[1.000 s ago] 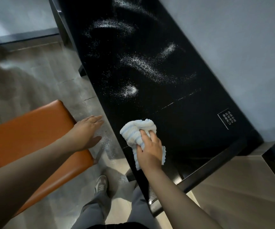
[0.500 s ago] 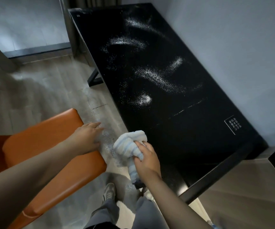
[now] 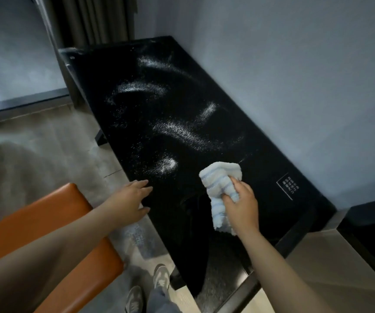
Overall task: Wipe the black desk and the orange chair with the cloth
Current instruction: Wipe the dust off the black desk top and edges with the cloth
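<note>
a: white powder streaks the black desk, so it's the desk step. right hand grips the cloth on the near part.
b: left hand?
a: flat, fingers straight, at the desk edge. next i'd sweep toward the powder; orange chair looks untouched.

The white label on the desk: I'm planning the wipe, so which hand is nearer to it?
Right. The right hand, gripping the cloth, is just left of the label; the left hand rests at the desk's front edge.

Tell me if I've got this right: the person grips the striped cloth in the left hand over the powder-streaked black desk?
Not quite: the head view shows the right hand gripping the striped cloth over the powder-streaked black desk. The left hand lies open at the desk's edge.
</note>
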The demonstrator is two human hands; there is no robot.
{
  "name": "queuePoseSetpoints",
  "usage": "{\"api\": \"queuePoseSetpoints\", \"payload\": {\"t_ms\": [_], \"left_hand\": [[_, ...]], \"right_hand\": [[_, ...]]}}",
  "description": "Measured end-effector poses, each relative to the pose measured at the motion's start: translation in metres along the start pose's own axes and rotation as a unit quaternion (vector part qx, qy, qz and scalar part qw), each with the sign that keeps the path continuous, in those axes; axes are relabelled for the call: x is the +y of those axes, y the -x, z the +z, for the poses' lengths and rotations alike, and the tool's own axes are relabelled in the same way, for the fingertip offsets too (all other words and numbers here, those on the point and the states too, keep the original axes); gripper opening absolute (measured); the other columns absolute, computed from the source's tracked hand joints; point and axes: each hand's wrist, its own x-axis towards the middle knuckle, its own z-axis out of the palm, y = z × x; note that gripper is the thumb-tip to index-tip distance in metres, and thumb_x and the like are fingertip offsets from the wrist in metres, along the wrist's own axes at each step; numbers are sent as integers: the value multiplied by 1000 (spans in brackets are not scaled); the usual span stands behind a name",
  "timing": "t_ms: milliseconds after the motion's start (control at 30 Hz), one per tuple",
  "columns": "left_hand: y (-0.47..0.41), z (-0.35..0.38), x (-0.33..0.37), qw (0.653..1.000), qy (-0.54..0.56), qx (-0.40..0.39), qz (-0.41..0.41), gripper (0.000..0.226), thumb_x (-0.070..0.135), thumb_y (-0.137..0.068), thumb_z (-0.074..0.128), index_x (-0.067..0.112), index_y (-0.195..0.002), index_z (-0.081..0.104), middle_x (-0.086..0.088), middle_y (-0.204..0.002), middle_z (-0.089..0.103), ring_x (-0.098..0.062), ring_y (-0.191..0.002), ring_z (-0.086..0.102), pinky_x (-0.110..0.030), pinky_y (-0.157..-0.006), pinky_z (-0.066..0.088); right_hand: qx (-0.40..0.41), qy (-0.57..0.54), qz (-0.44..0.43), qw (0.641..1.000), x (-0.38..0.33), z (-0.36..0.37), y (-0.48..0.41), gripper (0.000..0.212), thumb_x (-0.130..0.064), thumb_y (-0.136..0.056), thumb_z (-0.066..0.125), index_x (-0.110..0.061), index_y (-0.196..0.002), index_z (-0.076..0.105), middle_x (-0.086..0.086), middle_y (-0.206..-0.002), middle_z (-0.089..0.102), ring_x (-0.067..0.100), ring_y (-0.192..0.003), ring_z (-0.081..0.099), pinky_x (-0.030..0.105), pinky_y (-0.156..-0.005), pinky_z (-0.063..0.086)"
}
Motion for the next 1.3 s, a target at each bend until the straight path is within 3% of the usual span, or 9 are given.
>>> {"api": "queuePoseSetpoints", "payload": {"t_ms": [133, 367, 633, 767, 900, 967, 1067, 1200, 1300], "left_hand": [[-41, -14, 33, 1000, -28, 0, 13, 67, 44, -94, 51, 22, -152, 25, 1, -160, 16, -22, -146, 19, -37, -117, 25], [-100, -23, 67, 999, -46, -4, 17, 67, 45, -93, 51, 22, -151, 27, 2, -159, 20, -18, -145, 21, -36, -118, 24], [-160, -26, 72, 999, -48, -21, -1, 70, 48, -93, 51, 23, -152, 22, 1, -160, 16, -22, -148, 12, -39, -120, 19], [-187, -25, 68, 998, -53, -27, -6, 73, 50, -93, 52, 23, -153, 19, 0, -161, 13, -23, -149, 10, -41, -120, 19], [-209, -25, 62, 998, -64, -23, -16, 77, 51, -92, 53, 26, -154, 14, 1, -162, 6, -24, -149, 5, -42, -120, 17], [-217, -23, 58, 997, -69, -20, -23, 79, 52, -92, 53, 27, -154, 12, 1, -162, 3, -24, -149, 3, -43, -120, 15], [-222, -18, 52, 995, -81, -44, -36, 83, 56, -89, 54, 29, -154, 9, 3, -162, -3, -26, -149, 0, -48, -119, 12], [-224, -10, 48, 992, -86, -74, -46, 94, 54, -84, 62, 30, -154, 5, 5, -161, -12, -26, -149, -7, -49, -119, 14], [-226, -9, 48, 993, -79, -75, -51, 97, 54, -81, 66, 31, -154, 6, 6, -161, -12, -25, -149, -8, -49, -119, 14]], "right_hand": [[27, 11, 5, 1000, 15, -31, -46, 20, -21, -92, 56, -28, -109, 65, -5, -116, 58, 10, -94, 59, 34, -83, 53], [40, 35, 24, 998, 50, -69, -125, 24, -20, -90, 55, -20, -113, 64, 5, -118, 59, 20, -98, 61, 45, -85, 54], [58, 80, 23, 995, 82, -88, -204, 27, -16, -89, 56, -20, -114, 64, 4, -119, 60, 22, -101, 60, 39, -86, 52], [95, 73, 24, 993, 92, -87, -238, 35, -15, -88, 59, -26, -121, 63, -4, -119, 55, 18, -103, 57, 26, -82, 39], [91, 78, 23, 993, 102, -86, -269, 41, -15, -88, 59, -26, -128, 60, 2, -133, 56, 21, -115, 56, 27, -93, 42], [97, 72, 12, 993, 107, -85, -282, 39, -12, -88, 58, -23, -125, 62, 2, -128, 59, 22, -113, 57, 27, -92, 43], [102, 78, 6, 992, 116, -82, -297, 31, -9, -86, 53, -20, -113, 65, 2, -111, 63, 23, -99, 60, 26, -79, 44], [90, 117, 35, 989, 129, -75, -315, 28, -20, -92, 47, -26, -114, 63, 2, -114, 63, 24, -96, 61, 40, -84, 52], [81, 179, 57, 979, 136, -73, -328, 32, -26, -97, 39, -26, -120, 60, 4, -122, 60, 30, -100, 60, 46, -88, 51]]}}
